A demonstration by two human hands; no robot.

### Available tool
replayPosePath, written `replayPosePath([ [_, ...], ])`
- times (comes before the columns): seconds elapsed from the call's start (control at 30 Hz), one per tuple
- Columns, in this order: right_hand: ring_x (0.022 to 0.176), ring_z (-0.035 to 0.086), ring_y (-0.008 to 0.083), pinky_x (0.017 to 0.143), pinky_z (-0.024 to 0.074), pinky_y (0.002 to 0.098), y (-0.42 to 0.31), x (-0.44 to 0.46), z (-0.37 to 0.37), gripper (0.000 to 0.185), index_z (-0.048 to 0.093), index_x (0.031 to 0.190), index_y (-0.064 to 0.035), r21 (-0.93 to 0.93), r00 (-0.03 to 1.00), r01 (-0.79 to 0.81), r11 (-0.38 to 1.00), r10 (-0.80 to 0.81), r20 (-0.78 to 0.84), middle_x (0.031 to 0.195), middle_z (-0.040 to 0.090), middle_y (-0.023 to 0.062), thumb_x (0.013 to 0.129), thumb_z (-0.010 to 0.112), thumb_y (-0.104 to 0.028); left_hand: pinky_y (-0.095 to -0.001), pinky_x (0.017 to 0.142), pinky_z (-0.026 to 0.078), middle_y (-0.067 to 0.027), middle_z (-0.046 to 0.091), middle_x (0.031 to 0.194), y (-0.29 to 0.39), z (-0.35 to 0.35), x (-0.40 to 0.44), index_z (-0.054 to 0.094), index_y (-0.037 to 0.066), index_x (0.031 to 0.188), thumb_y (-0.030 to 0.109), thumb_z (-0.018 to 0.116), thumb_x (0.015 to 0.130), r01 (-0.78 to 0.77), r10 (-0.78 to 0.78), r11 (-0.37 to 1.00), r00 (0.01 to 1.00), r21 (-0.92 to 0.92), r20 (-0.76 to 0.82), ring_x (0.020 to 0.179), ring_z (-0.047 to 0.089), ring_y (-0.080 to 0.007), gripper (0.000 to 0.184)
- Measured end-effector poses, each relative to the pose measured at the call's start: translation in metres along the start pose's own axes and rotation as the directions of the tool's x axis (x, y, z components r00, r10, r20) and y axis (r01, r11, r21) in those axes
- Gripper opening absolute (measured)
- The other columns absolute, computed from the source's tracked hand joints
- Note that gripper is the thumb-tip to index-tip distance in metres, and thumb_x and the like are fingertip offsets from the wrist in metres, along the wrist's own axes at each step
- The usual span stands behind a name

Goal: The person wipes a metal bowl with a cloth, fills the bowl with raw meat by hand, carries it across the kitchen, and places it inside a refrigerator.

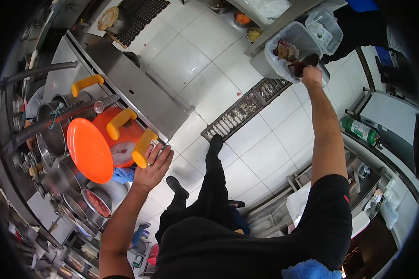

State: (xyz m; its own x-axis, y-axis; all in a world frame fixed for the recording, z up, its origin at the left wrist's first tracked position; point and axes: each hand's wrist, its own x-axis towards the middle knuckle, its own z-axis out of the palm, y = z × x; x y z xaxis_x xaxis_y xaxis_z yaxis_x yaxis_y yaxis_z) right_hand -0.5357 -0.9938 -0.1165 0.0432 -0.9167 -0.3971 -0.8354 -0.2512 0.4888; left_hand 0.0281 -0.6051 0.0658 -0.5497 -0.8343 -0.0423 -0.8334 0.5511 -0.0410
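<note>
At the upper right, my right hand (312, 76) grips the rim of a metal bowl (310, 61), which is tilted over a bin (271, 51) lined with a clear plastic bag. Reddish and brown scraps (285, 50) lie in the bag beside the bowl. On the left, my left hand (153, 168) has its fingers stretched out by the corner of a steel counter (146, 100). It is next to a yellow hooked handle (144, 148) and an orange scale (118, 139) with a round orange pan (89, 149). Whether the fingers touch the handle is unclear.
A metal drain grate (246, 109) crosses the white tiled floor. Metal bowls, one with raw meat (97, 202), crowd the left side. A green cylinder (360, 130) lies at the right. Someone in dark clothes (361, 32) stands beyond the bin.
</note>
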Motion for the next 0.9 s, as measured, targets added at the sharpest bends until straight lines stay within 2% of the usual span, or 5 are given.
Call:
replayPosePath([
  [0.1,0.114,0.068,0.0294,0.092,0.0553,0.0418,0.0,0.001,0.007,0.023,0.08,0.105,-0.0131,-0.008,1.0,0.01,1.0,-0.01,-0.017,0.116,0.073,0.0046,0.094,0.059,-0.017,-0.0449,0.117,0.04,-0.0041,0.055,0.14,-0.001,-0.002,0.001,0.071,0.012,0.119,0.014,0.064,0.087,0.006,-0.005,1.0,1.0,-0.023,0.011,0.139,0.045,-0.0263,0.033],
  [0.2,0.113,0.068,0.0294,0.091,0.0555,0.0415,-0.003,0.0,0.008,0.024,0.08,0.105,-0.0126,-0.023,1.0,0.017,1.0,-0.018,-0.023,0.115,0.073,0.0046,0.093,0.06,-0.018,-0.0443,0.118,0.038,-0.0007,0.056,0.14,-0.002,-0.004,0.001,0.072,0.017,0.117,0.02,0.075,0.086,-0.002,0.001,1.0,0.999,0.015,0.038,0.14,0.046,-0.0246,0.031],
  [0.57,0.113,0.068,0.0291,0.091,0.0554,0.0421,-0.011,-0.001,0.003,0.024,0.079,0.108,-0.0116,-0.025,0.999,-0.037,0.999,0.038,0.009,0.119,0.072,0.0051,0.093,0.061,-0.018,-0.0443,0.117,0.038,-0.0012,0.056,0.141,-0.002,-0.003,0.001,0.072,0.016,0.116,0.018,0.074,0.086,0.001,-0.001,1.0,1.0,-0.007,0.018,0.141,0.045,-0.0246,0.03],
  [0.77,0.111,0.066,0.0366,0.094,0.0546,0.0435,0.005,-0.032,-0.001,0.034,0.075,0.111,-0.0109,0.286,0.988,-0.063,0.956,0.1,-0.116,0.127,0.068,0.0089,0.084,0.077,-0.031,-0.0454,0.117,0.04,-0.002,0.056,0.139,-0.003,-0.003,-0.003,0.071,0.014,0.116,0.015,0.074,0.083,0.003,-0.001,0.999,0.999,-0.033,0.035,0.14,0.046,-0.0254,0.033],
  [0.9,0.11,0.066,0.038,0.093,0.0536,0.0471,0.015,-0.069,-0.001,0.05,0.072,0.116,-0.0087,0.47,0.917,-0.15,0.87,0.301,-0.264,0.129,0.065,0.0152,0.082,0.08,-0.045,-0.0429,0.117,0.04,0.0005,0.052,0.143,0.0,-0.004,-0.002,0.069,0.015,0.121,0.017,0.067,0.085,0.026,-0.026,1.0,1.0,-0.015,-0.002,0.142,0.044,-0.0218,0.035],
])
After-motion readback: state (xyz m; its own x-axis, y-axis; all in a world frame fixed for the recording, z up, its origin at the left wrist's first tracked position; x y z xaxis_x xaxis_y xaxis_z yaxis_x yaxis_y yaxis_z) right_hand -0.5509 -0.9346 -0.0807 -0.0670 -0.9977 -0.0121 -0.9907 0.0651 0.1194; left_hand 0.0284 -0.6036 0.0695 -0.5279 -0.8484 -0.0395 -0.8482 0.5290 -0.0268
